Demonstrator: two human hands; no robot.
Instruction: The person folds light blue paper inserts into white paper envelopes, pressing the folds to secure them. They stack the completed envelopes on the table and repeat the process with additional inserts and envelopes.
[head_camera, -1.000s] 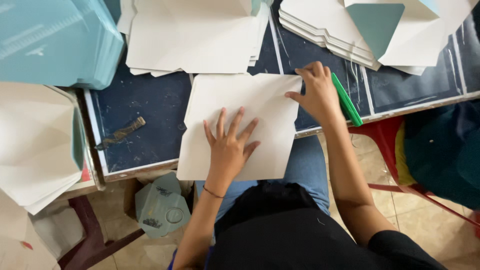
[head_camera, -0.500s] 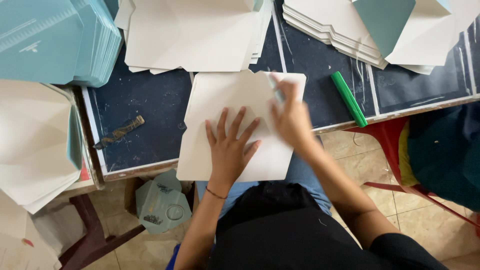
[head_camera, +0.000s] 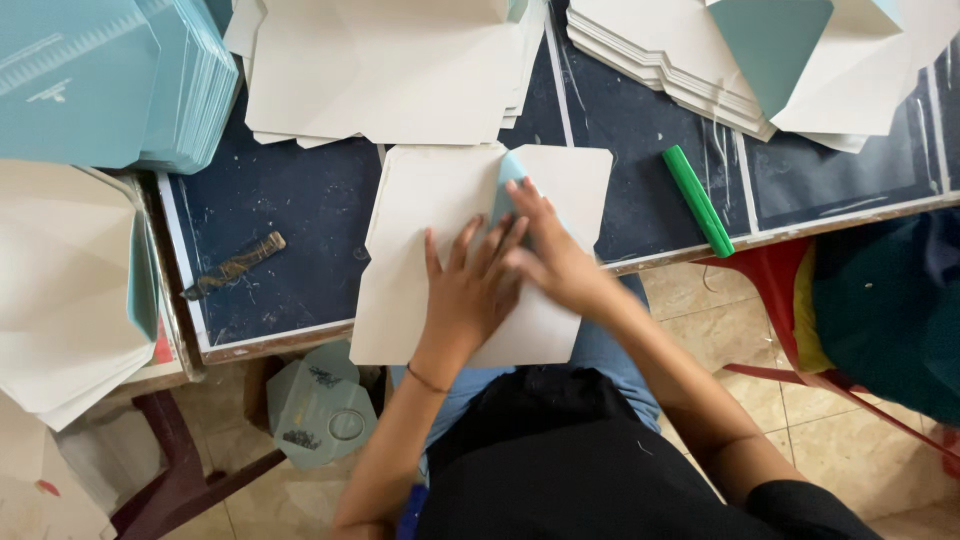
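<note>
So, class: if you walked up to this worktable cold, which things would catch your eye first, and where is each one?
First, the two hands at centre: the left hand lies flat on a white card sheet while the right hand presses a teal flap onto it. Next, the bright green stick lying slantwise on the dark tabletop, to their right. Then the tall stack of teal sheets at the top left corner.

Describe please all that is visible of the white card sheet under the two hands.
The flat white card sheet looks like thin matte cardboard with notched corners. It lies on the dark blue tabletop, its near edge overhanging the table. One flap is folded over, showing a teal underside. The left hand presses it flat; the right hand rests on the fold.
</note>
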